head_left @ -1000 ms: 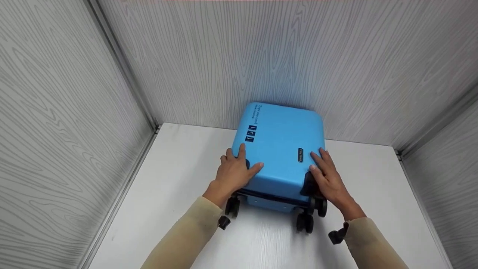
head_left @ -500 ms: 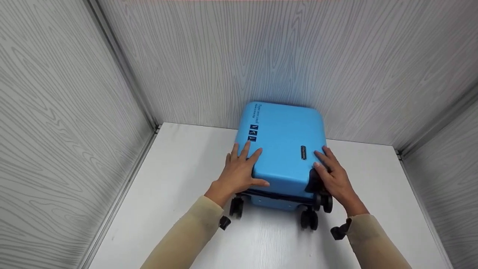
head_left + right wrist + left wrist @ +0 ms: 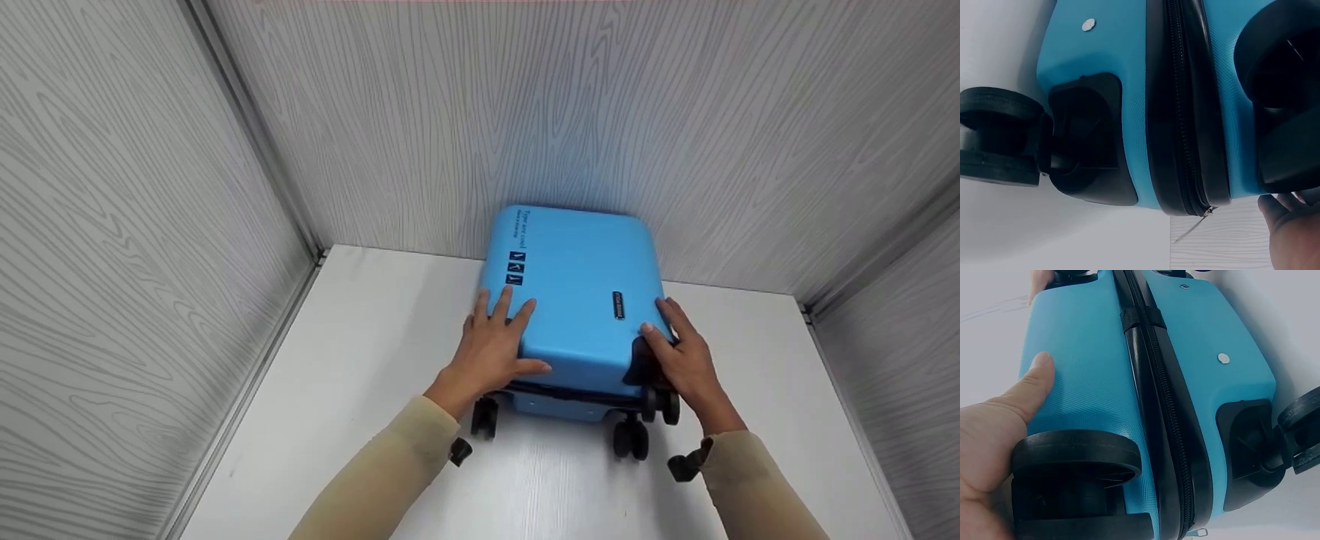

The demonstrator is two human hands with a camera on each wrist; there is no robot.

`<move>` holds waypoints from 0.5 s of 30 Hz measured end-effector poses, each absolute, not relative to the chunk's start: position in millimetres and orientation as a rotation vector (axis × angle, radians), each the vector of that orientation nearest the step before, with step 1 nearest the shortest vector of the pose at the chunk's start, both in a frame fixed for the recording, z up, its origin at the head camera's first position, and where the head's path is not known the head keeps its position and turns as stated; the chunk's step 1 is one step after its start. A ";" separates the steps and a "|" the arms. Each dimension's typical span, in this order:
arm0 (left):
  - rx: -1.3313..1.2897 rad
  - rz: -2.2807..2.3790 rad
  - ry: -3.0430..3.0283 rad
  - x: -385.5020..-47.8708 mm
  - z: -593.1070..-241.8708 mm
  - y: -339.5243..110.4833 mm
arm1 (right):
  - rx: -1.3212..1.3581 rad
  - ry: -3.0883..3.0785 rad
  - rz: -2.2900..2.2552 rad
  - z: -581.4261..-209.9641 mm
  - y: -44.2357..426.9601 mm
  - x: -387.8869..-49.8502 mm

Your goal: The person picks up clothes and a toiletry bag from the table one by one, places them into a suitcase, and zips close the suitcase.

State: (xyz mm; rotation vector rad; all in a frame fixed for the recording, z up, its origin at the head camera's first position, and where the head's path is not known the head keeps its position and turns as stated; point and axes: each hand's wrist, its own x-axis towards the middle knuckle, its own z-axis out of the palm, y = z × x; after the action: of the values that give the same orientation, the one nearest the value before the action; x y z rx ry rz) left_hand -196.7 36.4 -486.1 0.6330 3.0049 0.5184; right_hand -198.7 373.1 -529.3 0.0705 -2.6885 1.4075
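A light blue suitcase [image 3: 577,262] lies flat on the white surface, its wheeled end toward me and its far end by the back wall. My left hand [image 3: 491,349] rests with spread fingers on its near left corner, the thumb [image 3: 1041,377] along the end face. At the near right corner, my right hand [image 3: 684,356] touches the side with fairly straight fingers, thumb on the black corner guard [image 3: 643,361]. Black double wheels [image 3: 631,438] stick out at the near end. A black zipper [image 3: 1168,394] runs round the case, with a metal pull [image 3: 1207,212] in the right wrist view.
A wood-grain back wall [image 3: 420,127] stands right behind the suitcase. Side walls rise at left [image 3: 112,262] and right [image 3: 900,322]. White surface [image 3: 360,330] extends on both sides of the suitcase and in front of it. A small black device sits at each cuff.
The suitcase has shifted slightly to the right, and both hands have moved with it. My left hand's fingers have spread wider over the corner. The view has also drifted a little.
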 end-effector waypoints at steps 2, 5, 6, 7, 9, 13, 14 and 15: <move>0.626 0.536 3.005 -196.8 -486.6 36.8 | 0.043 -2.687 1.422 -529.8 373.2 -198.7; 0.606 0.561 3.003 -196.7 -486.7 37.0 | 0.000 -2.683 1.456 -530.6 373.3 -197.4; 0.600 0.565 3.002 -196.7 -486.8 37.1 | -0.016 -2.678 1.478 -531.1 373.5 -196.8; 0.595 0.569 3.005 -196.7 -486.8 37.1 | -0.034 -2.671 1.505 -531.4 373.5 -196.0; 0.585 0.578 3.015 -197.0 -486.7 37.2 | -0.068 -2.650 1.561 -531.9 373.8 -194.0; 0.566 0.596 3.039 -196.9 -486.3 38.3 | -0.109 -2.604 1.657 -532.8 374.9 -190.0; 0.561 0.597 3.043 -196.8 -486.2 38.8 | -0.118 -2.599 1.668 -533.1 375.3 -189.0; 0.558 0.597 3.044 -196.5 -485.9 39.3 | -0.127 -2.596 1.673 -533.7 375.7 -188.0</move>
State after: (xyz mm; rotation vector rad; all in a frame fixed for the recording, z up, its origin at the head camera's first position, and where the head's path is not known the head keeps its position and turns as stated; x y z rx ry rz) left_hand -196.5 39.3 -485.9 0.5575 3.0443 0.5973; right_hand -188.0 375.7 -533.7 -0.1265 -2.5957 1.6731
